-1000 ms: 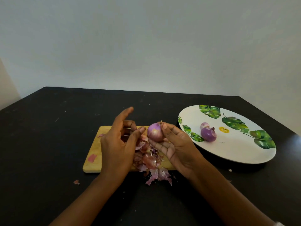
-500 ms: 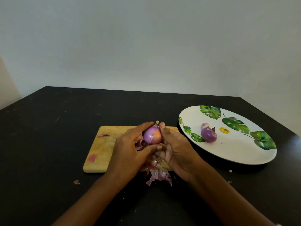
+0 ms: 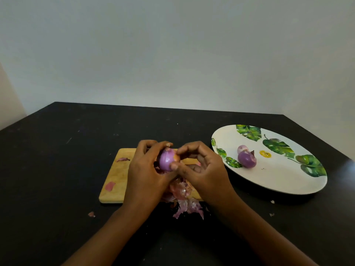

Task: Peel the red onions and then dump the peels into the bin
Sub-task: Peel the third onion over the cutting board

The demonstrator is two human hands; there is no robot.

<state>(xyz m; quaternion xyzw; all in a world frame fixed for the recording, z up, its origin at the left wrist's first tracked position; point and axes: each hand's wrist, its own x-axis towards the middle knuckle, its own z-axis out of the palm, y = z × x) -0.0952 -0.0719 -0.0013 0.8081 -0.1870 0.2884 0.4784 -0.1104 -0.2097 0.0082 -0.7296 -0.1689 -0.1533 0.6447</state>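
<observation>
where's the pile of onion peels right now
In the head view, the pinkish-red papery onion peel pile lies low centre, on the near edge of the wooden chopping board, spilling onto the black table, beneath both hands.

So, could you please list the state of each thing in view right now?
Held onion: partly peeled, gripped by both hands.
Left hand: closed on onion.
Right hand: pinching its skin.
Plate onions: peeled, resting on plate.
Peels: piled on board, spilling onto table.

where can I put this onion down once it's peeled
The plate has bare room in front of and right of its two peeled onions. The cutting board's left end is nearly bare. Crowded: the peel pile under both hands, spilling off the board's front edge.
</observation>
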